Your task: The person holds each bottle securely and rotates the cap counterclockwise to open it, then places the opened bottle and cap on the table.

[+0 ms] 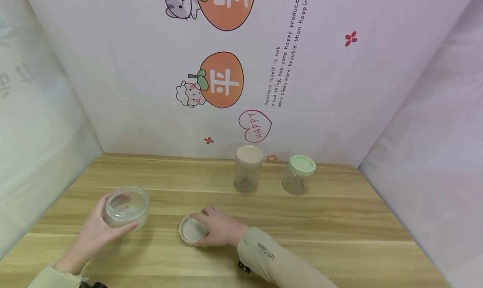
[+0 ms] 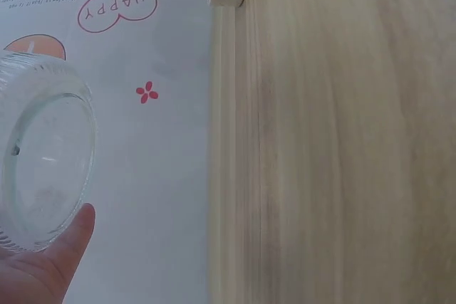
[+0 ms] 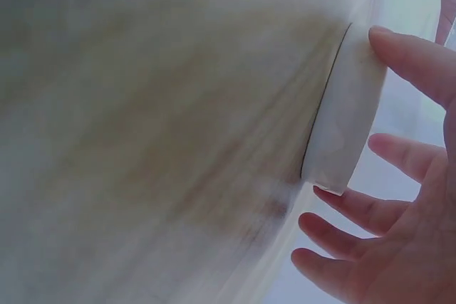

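Observation:
My left hand (image 1: 99, 226) grips a clear, lidless jar (image 1: 130, 216) at the left, fingers and thumb around its side. The jar is raised above the table and tilted; the left wrist view shows its round glass base (image 2: 53, 154) with the thumb alongside. A pale beige jar lid (image 1: 191, 230) lies flat on the table, its raised rim facing up. My right hand (image 1: 220, 228) reaches over the lid's right side. In the right wrist view, thumb and a finger hold the lid (image 3: 345, 108) at opposite edges, while other fingers are spread.
Farther back on the wooden table (image 1: 339, 221) stand a taller clear jar with a beige lid (image 1: 249, 154) and a shorter one with a green lid (image 1: 302, 165). A printed white cloth (image 1: 151, 91) hangs behind, with more white cloth at both sides.

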Tool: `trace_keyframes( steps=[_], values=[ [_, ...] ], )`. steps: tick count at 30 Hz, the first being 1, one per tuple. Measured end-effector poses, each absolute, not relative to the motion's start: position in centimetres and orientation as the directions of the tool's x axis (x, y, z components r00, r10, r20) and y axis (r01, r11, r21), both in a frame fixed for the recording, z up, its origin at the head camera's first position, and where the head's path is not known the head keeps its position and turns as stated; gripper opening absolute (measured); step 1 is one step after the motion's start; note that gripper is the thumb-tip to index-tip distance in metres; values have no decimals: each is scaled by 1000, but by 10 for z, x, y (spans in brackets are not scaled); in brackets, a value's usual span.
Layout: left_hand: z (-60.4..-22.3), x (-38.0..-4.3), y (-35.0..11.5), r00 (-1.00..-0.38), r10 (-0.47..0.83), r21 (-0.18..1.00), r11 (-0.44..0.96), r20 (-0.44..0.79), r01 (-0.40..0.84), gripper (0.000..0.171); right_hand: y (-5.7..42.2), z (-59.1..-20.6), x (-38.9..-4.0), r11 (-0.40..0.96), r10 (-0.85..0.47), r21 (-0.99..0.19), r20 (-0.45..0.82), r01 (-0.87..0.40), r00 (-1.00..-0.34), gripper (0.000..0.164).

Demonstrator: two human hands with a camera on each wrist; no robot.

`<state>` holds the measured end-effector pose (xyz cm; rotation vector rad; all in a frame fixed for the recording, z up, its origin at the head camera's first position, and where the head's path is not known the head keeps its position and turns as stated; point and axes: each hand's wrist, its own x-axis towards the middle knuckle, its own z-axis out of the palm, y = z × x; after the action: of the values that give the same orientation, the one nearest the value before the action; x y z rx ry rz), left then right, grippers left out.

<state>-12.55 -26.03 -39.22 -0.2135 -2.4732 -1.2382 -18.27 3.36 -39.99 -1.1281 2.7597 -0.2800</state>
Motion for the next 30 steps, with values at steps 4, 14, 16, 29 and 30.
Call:
trace_keyframes(
  steps=[4, 14, 16, 29, 30],
  values=[
    [-391, -127, -259, -922, -51, 764, 578, 383, 285, 81, 33, -399, -182, 698, -708, -221, -69, -682, -703, 75],
    [-386, -131, -244, -960, -26, 807, 549, 279, 219, 85, 58, -385, -182, 676, -658, -486, -61, -554, -750, 69],
    [-384, -133, -237, -968, -15, 802, 564, 249, 197, 88, 69, -382, -182, 653, -650, -525, -20, -546, -759, 66],
    [-375, -161, -194, -979, 76, 775, 601, 190, 197, 95, 138, -379, -178, 542, -530, -676, 186, -500, -827, 55],
    [-375, -164, -191, -980, 77, 772, 606, 184, 193, 95, 143, -379, -178, 540, -521, -683, 188, -492, -833, 55]
  ],
)
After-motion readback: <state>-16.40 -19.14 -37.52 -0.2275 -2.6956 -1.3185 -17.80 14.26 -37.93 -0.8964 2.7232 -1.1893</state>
